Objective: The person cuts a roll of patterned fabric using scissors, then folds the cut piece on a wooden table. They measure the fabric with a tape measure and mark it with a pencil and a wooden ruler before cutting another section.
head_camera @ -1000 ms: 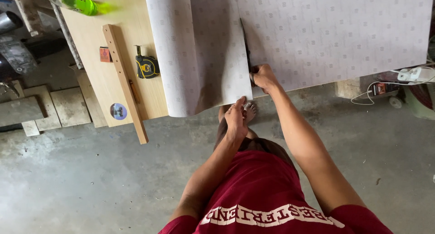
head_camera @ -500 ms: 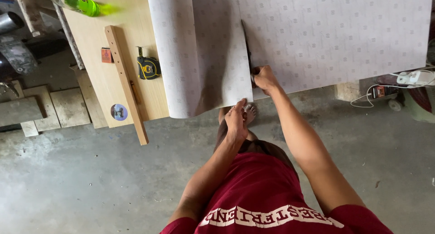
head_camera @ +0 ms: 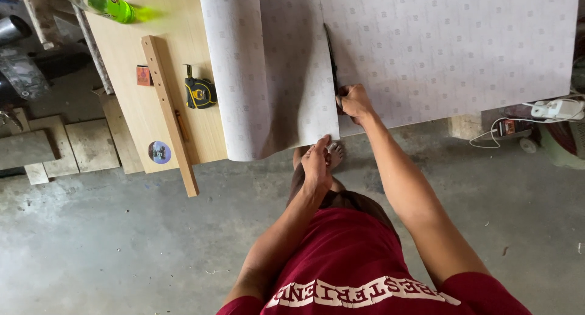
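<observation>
A pale grey patterned sheet (head_camera: 439, 53) lies over a light wooden table (head_camera: 134, 65), its left part curled into a roll (head_camera: 231, 71). A long dark slit (head_camera: 331, 53) runs through the sheet towards the near edge. At the near end of that slit my right hand (head_camera: 352, 101) is closed around a small dark cutter that is mostly hidden in the fist. My left hand (head_camera: 317, 164) pinches the near edge of the cut flap (head_camera: 298, 77) where it hangs over the table's front.
Left of the roll, the table holds a long wooden strip (head_camera: 169, 114), a yellow-black tape measure (head_camera: 199, 93), a small red block (head_camera: 144, 76) and a green bottle (head_camera: 113, 4). Wooden blocks (head_camera: 67, 147) and white power cables (head_camera: 548, 110) lie on the concrete floor.
Almost nothing differs. Both hands stay at the near end of the slit, and the view has shifted slightly.
</observation>
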